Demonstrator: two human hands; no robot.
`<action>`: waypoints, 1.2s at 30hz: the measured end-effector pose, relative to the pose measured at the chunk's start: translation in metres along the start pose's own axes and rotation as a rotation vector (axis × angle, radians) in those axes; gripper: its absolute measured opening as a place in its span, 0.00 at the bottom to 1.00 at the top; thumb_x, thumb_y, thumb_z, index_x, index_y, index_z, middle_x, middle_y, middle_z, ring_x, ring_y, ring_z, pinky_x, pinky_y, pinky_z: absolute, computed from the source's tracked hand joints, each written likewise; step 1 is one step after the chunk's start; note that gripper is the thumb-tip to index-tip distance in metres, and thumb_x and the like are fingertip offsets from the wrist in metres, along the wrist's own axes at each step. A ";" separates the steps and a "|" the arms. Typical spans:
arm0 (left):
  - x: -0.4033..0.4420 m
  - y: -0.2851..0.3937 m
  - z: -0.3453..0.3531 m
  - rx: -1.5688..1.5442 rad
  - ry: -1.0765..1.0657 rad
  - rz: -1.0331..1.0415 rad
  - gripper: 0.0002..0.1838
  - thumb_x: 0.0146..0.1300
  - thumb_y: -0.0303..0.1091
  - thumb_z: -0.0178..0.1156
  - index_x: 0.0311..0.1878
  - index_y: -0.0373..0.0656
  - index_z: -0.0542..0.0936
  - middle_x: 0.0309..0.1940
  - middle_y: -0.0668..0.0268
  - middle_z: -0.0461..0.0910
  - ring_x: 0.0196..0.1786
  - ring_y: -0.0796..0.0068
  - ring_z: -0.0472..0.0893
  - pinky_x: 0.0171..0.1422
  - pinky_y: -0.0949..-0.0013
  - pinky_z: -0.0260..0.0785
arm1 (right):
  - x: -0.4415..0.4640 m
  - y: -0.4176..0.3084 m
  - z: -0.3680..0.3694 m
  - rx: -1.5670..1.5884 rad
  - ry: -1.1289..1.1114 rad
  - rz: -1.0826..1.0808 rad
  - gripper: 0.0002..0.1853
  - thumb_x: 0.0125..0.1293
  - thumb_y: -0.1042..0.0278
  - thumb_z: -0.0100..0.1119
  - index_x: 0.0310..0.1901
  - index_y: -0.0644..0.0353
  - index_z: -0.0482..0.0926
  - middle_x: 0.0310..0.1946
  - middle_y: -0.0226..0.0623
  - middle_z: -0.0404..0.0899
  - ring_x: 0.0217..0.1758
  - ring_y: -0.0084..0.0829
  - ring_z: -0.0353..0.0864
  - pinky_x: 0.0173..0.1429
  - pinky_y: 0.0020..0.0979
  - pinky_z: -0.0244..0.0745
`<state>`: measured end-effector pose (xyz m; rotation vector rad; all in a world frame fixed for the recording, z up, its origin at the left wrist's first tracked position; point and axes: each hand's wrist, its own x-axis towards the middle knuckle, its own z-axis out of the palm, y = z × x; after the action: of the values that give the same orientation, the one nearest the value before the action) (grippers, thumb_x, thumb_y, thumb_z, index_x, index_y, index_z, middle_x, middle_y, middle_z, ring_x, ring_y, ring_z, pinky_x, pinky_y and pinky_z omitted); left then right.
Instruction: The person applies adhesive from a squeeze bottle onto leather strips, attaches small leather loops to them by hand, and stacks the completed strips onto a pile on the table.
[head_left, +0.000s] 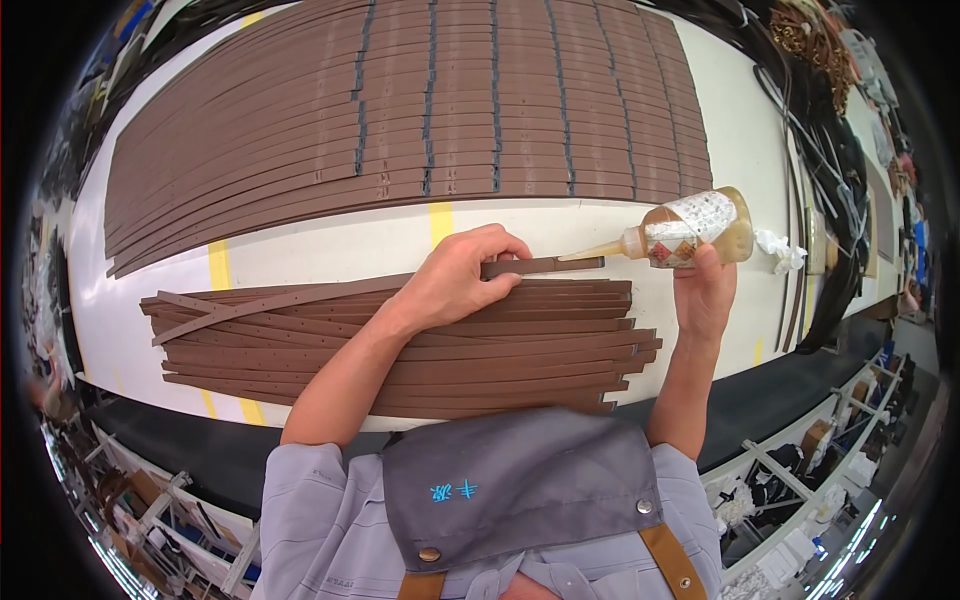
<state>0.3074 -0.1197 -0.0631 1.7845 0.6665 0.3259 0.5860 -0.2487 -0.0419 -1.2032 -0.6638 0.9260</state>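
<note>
My left hand (468, 272) is closed on a brown leather strap (540, 266), pinching it near its right end. My right hand (706, 285) grips a glue bottle (700, 228) tilted on its side. The bottle has a printed label and a long yellowish nozzle, whose tip is at the strap's end; whether it touches cannot be made out. Below my left hand lies a loose pile of brown straps (500, 345), some crossing at the left and showing small holes. Above, a wide sheet of brown straps (290, 130) lies side by side, with dark bands across its right half.
The straps lie on a white table (330, 250) with yellow tape strips (441, 222). A crumpled white tissue (780, 250) sits right of the bottle. Dark straps and cords (830, 150) bunch along the right edge. Shelving with assorted items (790, 470) stands below the table's near side.
</note>
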 end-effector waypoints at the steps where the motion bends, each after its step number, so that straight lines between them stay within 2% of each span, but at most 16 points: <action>1: 0.000 0.000 0.000 -0.003 -0.001 -0.005 0.12 0.58 0.29 0.66 0.46 0.42 0.82 0.33 0.69 0.76 0.34 0.76 0.72 0.42 0.71 0.67 | 0.000 0.000 0.001 0.001 0.001 0.000 0.42 0.63 0.52 0.69 0.70 0.66 0.59 0.61 0.39 0.72 0.64 0.33 0.74 0.69 0.39 0.70; 7: 0.000 0.001 -0.001 -0.016 -0.002 -0.009 0.12 0.57 0.28 0.65 0.45 0.42 0.82 0.33 0.69 0.76 0.34 0.76 0.71 0.41 0.72 0.66 | -0.001 0.004 -0.003 0.002 -0.016 0.006 0.40 0.64 0.54 0.69 0.70 0.66 0.60 0.62 0.40 0.72 0.65 0.34 0.74 0.69 0.39 0.70; 13: 0.000 -0.001 0.000 -0.065 0.002 -0.021 0.13 0.57 0.28 0.65 0.47 0.42 0.83 0.33 0.70 0.76 0.34 0.77 0.71 0.41 0.72 0.66 | -0.008 0.000 -0.017 -0.007 -0.085 0.054 0.40 0.66 0.51 0.67 0.70 0.66 0.59 0.63 0.40 0.72 0.67 0.35 0.72 0.72 0.41 0.67; 15: 0.000 0.001 -0.002 -0.044 -0.006 -0.025 0.13 0.58 0.28 0.65 0.47 0.42 0.83 0.33 0.70 0.76 0.35 0.77 0.72 0.41 0.72 0.66 | -0.008 -0.004 -0.027 0.187 -0.099 0.043 0.39 0.66 0.50 0.66 0.71 0.64 0.61 0.64 0.38 0.71 0.68 0.34 0.71 0.73 0.41 0.65; 17: 0.002 0.003 -0.003 -0.025 -0.024 -0.014 0.13 0.58 0.28 0.65 0.47 0.42 0.83 0.33 0.70 0.77 0.35 0.77 0.72 0.42 0.72 0.66 | -0.006 -0.006 -0.037 0.242 -0.086 0.003 0.37 0.68 0.51 0.65 0.71 0.61 0.62 0.65 0.36 0.71 0.68 0.33 0.71 0.73 0.41 0.66; 19: 0.001 0.005 -0.003 -0.054 -0.042 -0.105 0.13 0.57 0.28 0.65 0.47 0.42 0.83 0.35 0.71 0.78 0.37 0.78 0.74 0.44 0.73 0.67 | -0.004 -0.009 -0.046 0.211 0.034 -0.069 0.35 0.69 0.53 0.64 0.71 0.59 0.63 0.65 0.35 0.72 0.68 0.32 0.72 0.73 0.40 0.66; 31: 0.002 0.008 -0.005 -0.109 -0.061 -0.139 0.13 0.56 0.27 0.66 0.46 0.41 0.84 0.34 0.72 0.77 0.39 0.80 0.74 0.47 0.75 0.67 | -0.005 0.001 -0.043 0.232 0.037 -0.058 0.35 0.69 0.52 0.62 0.70 0.62 0.63 0.64 0.38 0.73 0.68 0.34 0.73 0.71 0.41 0.69; 36: 0.002 0.002 -0.005 -0.094 -0.069 -0.119 0.14 0.56 0.27 0.66 0.47 0.42 0.84 0.34 0.72 0.76 0.38 0.80 0.73 0.46 0.75 0.67 | -0.005 -0.001 -0.042 0.207 -0.001 -0.063 0.35 0.70 0.52 0.62 0.69 0.65 0.63 0.63 0.39 0.73 0.67 0.33 0.73 0.71 0.40 0.70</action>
<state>0.3068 -0.1156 -0.0601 1.6517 0.6938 0.2113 0.6188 -0.2731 -0.0509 -0.9935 -0.5880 0.9186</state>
